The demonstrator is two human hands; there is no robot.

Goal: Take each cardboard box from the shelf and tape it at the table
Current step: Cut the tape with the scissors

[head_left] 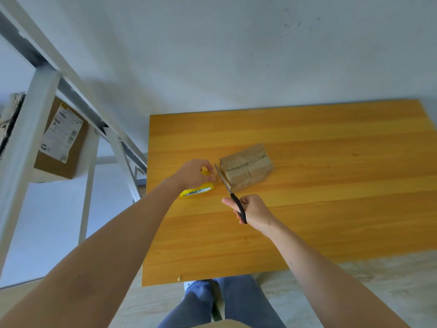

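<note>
Gripping scissors, right hand outstretched

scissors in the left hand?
No, the right hand grips the black-handled scissors, while the left hand holds the yellow tape roll.

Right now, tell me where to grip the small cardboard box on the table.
Probably grip the small cardboard box across its two long sides, from above at the far right end: it lies flat on the table, and the scissors crowd its near left end.
</note>
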